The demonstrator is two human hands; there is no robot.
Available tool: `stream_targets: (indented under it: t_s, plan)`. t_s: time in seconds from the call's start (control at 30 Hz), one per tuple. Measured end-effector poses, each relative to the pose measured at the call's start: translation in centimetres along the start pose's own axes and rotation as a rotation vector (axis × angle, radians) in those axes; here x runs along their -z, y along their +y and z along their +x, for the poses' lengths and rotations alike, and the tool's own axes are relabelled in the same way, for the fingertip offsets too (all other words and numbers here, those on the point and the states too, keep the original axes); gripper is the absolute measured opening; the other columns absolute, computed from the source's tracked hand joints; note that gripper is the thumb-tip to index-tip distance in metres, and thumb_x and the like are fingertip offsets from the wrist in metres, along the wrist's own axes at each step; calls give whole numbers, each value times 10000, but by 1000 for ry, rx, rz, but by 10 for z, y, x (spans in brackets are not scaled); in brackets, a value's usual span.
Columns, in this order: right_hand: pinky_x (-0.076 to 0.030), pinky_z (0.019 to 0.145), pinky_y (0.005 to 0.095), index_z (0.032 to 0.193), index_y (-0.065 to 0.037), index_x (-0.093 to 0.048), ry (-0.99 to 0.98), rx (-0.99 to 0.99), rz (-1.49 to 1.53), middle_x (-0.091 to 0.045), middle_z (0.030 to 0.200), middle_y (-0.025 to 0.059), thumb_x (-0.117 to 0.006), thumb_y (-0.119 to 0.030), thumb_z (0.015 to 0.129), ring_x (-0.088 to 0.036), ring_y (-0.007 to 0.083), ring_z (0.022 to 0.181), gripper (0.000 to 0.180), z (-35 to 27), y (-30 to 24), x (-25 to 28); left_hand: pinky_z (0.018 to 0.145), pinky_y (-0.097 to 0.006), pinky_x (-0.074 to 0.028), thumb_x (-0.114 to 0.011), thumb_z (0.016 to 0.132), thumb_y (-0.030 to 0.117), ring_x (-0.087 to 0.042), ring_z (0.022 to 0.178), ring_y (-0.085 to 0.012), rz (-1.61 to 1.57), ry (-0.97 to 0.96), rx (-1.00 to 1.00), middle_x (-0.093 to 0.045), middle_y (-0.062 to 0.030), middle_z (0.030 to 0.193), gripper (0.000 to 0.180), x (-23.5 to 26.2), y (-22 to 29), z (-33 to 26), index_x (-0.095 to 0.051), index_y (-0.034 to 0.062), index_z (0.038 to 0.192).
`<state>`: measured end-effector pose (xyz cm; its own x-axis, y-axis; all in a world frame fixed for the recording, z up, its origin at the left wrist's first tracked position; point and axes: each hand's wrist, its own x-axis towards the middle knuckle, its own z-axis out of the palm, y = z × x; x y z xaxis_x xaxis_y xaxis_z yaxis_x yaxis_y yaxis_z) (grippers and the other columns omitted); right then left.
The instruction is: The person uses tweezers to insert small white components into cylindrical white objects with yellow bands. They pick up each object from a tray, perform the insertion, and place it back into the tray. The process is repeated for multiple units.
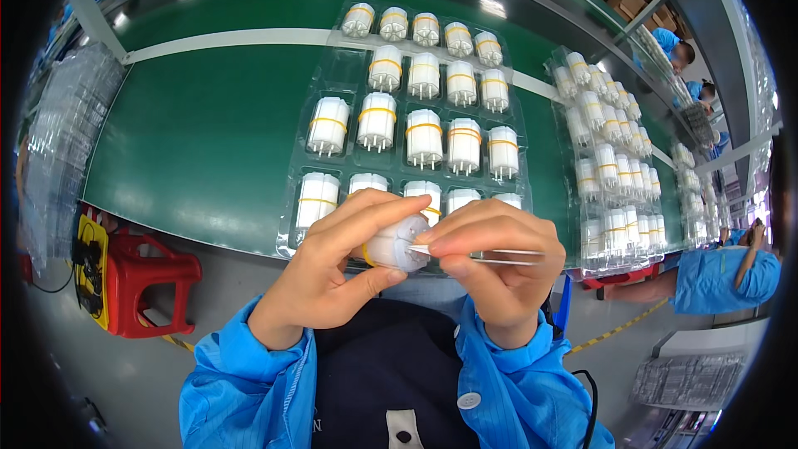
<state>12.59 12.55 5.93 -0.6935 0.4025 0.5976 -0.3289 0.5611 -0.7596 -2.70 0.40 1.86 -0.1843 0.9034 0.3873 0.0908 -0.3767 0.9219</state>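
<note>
In my left hand (337, 262) I grip a white cylindrical plug-like part (391, 247) with a yellow band, its round end tilted toward the right. My right hand (497, 254) pinches a pair of metal tweezers (507, 258). The tweezer tips meet the end of the part; whether they grip something there is too small to tell. Just beyond my hands lies a clear plastic tray (339, 75) with rows of similar white parts (424, 137), each with a yellow band and metal pins. My fingers hide some of the nearest row.
The tray rests on a green work surface (191, 133). More filled trays (611, 170) stand to the right. Stacked clear empty trays (71, 133) are at the left edge. A red stool (150, 283) stands on the floor at left. A person in blue (723, 278) is at the far right.
</note>
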Motion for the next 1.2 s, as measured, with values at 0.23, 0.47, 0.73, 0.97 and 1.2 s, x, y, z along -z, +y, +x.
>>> stream_targets:
  t_s: [0.23, 0.47, 0.73, 0.97, 1.2]
  plan:
    - [-539, 662, 293, 899, -3, -717, -51, 9, -56, -712, 846, 126, -722, 3, 758, -688, 223, 737, 141, 7, -7, 0, 902, -346, -450, -684, 742, -24, -563, 1041, -268, 86, -20, -22, -576, -163, 1131, 610, 5, 7, 3, -527, -30, 1332]
    - [-555, 727, 332, 926, 41, -707, 88, 4, 221, -718, 874, 166, -734, -21, 756, -701, 259, 810, 183, 1, 1, 0, 968, -314, -428, -725, 851, 121, -525, 1146, -175, -462, 21, 104, -521, -107, 1214, 510, 6, 1, 1, -464, 4, 1273]
    - [-558, 708, 319, 916, 30, -714, 48, 9, 132, -720, 870, 158, -723, 35, 734, -703, 261, 789, 182, 2, -1, -4, 948, -331, -408, -757, 779, 222, -528, 1073, -209, -334, 99, 69, -525, -150, 1143, 558, 0, 0, 0, -486, -31, 1197]
    - [-559, 691, 314, 892, 28, -715, 18, 27, 106, -719, 851, 156, -729, 31, 733, -706, 253, 773, 160, 2, 2, -3, 955, -303, -422, -719, 855, 142, -513, 1120, -176, -297, 19, -21, -483, -103, 1187, 493, 6, -7, -1, -477, -11, 1256]
    - [-560, 690, 313, 875, 27, -713, 24, -7, 171, -724, 851, 153, -721, 32, 739, -707, 250, 770, 136, 1, 6, -3, 969, -332, -400, -744, 793, 243, -526, 1096, -208, -352, 106, 147, -523, -142, 1165, 555, 2, 1, -2, -494, -29, 1207]
